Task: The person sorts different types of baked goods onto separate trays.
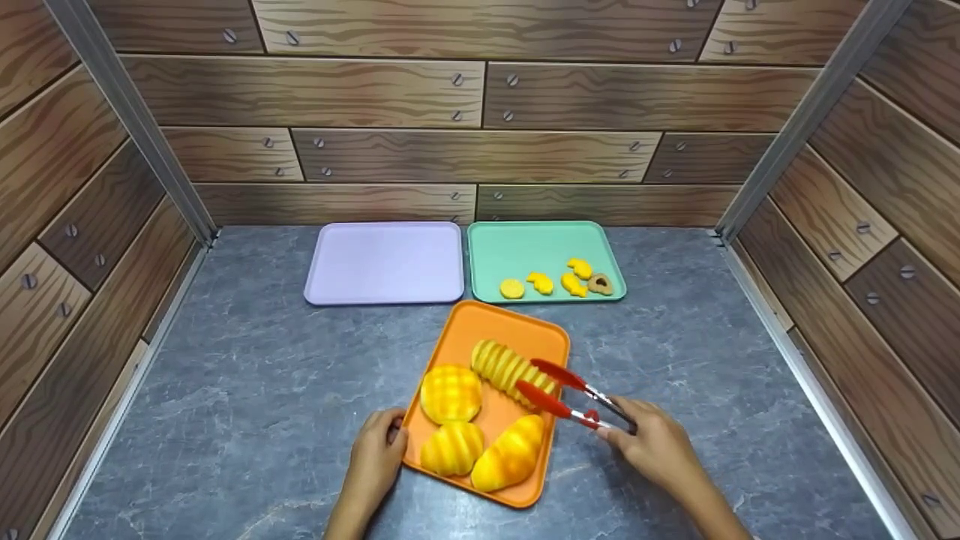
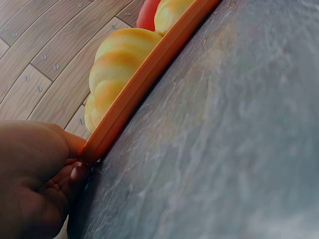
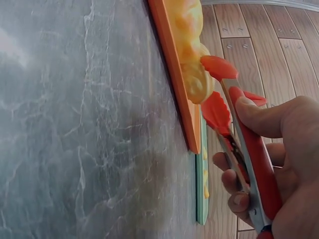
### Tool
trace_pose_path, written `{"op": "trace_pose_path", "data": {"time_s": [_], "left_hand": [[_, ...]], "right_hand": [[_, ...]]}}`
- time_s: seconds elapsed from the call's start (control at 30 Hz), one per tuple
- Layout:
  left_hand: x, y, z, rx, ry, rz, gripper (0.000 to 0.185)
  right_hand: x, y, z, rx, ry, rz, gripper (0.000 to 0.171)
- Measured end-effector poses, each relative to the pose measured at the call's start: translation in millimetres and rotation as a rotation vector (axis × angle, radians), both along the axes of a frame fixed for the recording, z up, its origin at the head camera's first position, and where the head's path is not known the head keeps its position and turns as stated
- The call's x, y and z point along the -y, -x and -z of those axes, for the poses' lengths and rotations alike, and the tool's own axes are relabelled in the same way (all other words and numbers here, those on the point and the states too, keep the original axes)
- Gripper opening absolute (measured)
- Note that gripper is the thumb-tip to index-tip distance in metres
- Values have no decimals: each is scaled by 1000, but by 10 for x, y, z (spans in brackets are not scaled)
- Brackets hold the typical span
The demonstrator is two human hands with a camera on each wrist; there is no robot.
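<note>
My left hand (image 1: 376,450) pinches the left rim of an orange tray (image 1: 469,319); the left wrist view shows its thumb and fingers at the tray's corner. In my right hand (image 1: 654,442) is a pair of red-tipped tongs (image 3: 259,164). Their two tips stand apart over the long ridged bread roll (image 1: 499,364) at the tray's right side; whether they touch it I cannot tell. Also on the tray lie a round checkered bun (image 1: 451,394), a small ridged roll (image 1: 452,448) and a croissant-shaped bread (image 1: 510,454).
Behind the orange tray stand a lilac tray (image 1: 386,262) and a green tray (image 1: 536,244), side by side. Several small yellow pieces (image 1: 512,289) and a brown one (image 1: 600,283) lie on the green tray. Wood-patterned walls (image 1: 480,157) enclose the grey marbled tabletop (image 1: 262,390).
</note>
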State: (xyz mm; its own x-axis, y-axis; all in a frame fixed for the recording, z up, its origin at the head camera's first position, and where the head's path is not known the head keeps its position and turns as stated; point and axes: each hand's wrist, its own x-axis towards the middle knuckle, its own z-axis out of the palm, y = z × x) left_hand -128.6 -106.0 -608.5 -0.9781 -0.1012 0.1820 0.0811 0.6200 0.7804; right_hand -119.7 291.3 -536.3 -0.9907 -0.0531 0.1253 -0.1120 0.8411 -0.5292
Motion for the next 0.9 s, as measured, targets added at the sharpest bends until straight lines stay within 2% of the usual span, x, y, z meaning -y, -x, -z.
{"op": "trace_pose_path", "data": {"time_s": [0.1, 0.17, 0.33, 0.43, 0.73, 0.9], "left_hand": [[-4, 4, 5, -6, -1, -5, 20], [-5, 7, 7, -9, -1, -1, 20], [-2, 7, 8, -7, -5, 8, 20], [0, 8, 16, -6, -13, 0, 20], [4, 13, 19, 7, -24, -1, 21], [2, 10, 15, 4, -28, 3, 21]], "right_hand": [[1, 57, 23, -42, -13, 11, 56], [-2, 90, 30, -38, -24, 18, 58], [-9, 106, 28, 49, -44, 13, 66], [1, 102, 45, 63, -51, 6, 68], [33, 74, 128, -75, -148, -18, 62], [28, 65, 160, -110, -128, -8, 61]]}}
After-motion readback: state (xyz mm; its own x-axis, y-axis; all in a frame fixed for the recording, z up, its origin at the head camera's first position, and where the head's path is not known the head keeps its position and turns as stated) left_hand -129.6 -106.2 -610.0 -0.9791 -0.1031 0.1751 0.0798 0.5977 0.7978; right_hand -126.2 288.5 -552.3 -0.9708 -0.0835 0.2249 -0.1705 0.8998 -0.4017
